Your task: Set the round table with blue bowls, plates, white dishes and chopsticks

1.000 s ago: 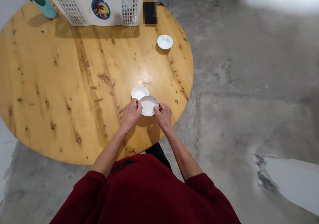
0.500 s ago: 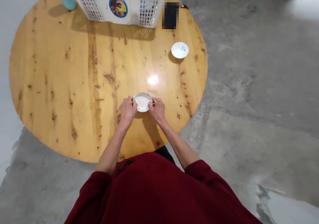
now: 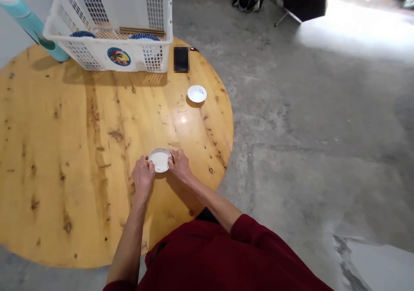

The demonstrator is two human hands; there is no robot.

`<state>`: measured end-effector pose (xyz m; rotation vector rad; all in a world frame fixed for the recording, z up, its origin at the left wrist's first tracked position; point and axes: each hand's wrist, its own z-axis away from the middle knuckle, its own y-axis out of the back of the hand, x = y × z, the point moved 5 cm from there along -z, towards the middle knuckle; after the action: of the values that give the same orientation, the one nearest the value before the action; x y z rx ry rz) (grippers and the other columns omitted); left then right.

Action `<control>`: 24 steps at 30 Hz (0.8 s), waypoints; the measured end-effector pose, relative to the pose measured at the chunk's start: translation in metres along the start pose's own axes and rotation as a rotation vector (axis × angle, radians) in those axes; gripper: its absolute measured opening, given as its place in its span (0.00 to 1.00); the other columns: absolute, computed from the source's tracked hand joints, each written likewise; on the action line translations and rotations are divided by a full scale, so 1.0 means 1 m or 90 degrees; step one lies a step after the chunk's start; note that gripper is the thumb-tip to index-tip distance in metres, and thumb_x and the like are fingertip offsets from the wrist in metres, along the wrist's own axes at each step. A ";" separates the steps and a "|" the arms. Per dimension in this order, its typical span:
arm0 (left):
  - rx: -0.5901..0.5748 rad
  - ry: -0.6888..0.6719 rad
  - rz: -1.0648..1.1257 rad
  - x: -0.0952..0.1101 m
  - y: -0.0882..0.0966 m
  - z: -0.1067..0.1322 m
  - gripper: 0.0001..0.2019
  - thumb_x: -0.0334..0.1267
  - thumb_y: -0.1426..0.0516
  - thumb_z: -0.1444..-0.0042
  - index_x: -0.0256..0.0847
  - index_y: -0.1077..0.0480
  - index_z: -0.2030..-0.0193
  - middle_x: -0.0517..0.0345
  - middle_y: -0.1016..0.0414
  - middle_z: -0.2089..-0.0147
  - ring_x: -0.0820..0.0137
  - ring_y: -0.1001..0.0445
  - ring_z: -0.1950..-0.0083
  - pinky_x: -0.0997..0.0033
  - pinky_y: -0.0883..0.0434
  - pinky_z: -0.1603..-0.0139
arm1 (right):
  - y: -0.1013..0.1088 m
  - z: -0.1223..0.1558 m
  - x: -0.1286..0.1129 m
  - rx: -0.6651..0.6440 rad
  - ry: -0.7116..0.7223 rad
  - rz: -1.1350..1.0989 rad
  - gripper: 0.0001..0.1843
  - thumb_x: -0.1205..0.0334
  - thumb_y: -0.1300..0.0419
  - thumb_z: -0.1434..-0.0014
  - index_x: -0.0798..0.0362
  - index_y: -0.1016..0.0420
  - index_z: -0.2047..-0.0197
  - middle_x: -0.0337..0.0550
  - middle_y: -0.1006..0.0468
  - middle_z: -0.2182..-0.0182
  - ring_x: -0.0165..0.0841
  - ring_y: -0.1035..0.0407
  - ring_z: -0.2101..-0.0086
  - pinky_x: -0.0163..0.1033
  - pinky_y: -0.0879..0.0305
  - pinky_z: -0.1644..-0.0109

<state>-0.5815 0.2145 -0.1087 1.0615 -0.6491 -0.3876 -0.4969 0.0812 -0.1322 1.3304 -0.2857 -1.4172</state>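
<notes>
Wood tbl [image 3: 48, 131]: L hand [image 3: 143, 176] + R hand [image 3: 180, 166], fingers pinching nearer bowl [image 3: 160, 161], opp. sides.

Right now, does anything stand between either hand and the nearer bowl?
Nothing visible does: the left hand and the right hand grip the nearer bowl at opposite sides. The farther bowl sits beyond them on the table, out of the way.

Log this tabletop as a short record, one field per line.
Left hand: holds near bowl by its left side
Right hand: holds near bowl by its right side
Far bowl: white, on wooden table
Basket: white, perforated, with wooden sticks inside
Left of basket: teal bottle
Right of basket: dark pixelated item
</notes>
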 end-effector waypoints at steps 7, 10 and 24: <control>-0.012 -0.007 0.027 -0.008 -0.001 -0.006 0.17 0.40 0.48 0.34 0.37 0.28 0.42 0.44 0.19 0.49 0.57 0.20 0.48 0.61 0.27 0.48 | 0.003 -0.001 0.002 -0.007 -0.005 0.002 0.22 0.60 0.49 0.30 0.52 0.28 0.36 0.54 0.27 0.47 0.41 0.26 0.53 0.44 0.32 0.46; -0.028 -0.022 0.016 -0.009 -0.001 -0.006 0.19 0.43 0.52 0.31 0.38 0.28 0.43 0.41 0.20 0.47 0.55 0.21 0.47 0.59 0.28 0.48 | 0.000 0.000 0.005 0.004 0.003 -0.048 0.21 0.56 0.48 0.29 0.53 0.28 0.38 0.54 0.25 0.48 0.42 0.26 0.51 0.43 0.33 0.45; -0.115 -0.105 0.045 -0.016 -0.008 0.034 0.20 0.38 0.59 0.27 0.37 0.29 0.47 0.42 0.17 0.52 0.59 0.18 0.51 0.66 0.29 0.54 | -0.030 0.044 0.017 0.141 -0.006 -0.205 0.11 0.60 0.48 0.37 0.52 0.30 0.70 0.45 0.23 0.73 0.35 0.34 0.71 0.37 0.43 0.65</control>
<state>-0.6164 0.1971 -0.1097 0.8386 -0.7818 -0.4663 -0.5436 0.0574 -0.1494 1.6055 -0.2478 -1.6971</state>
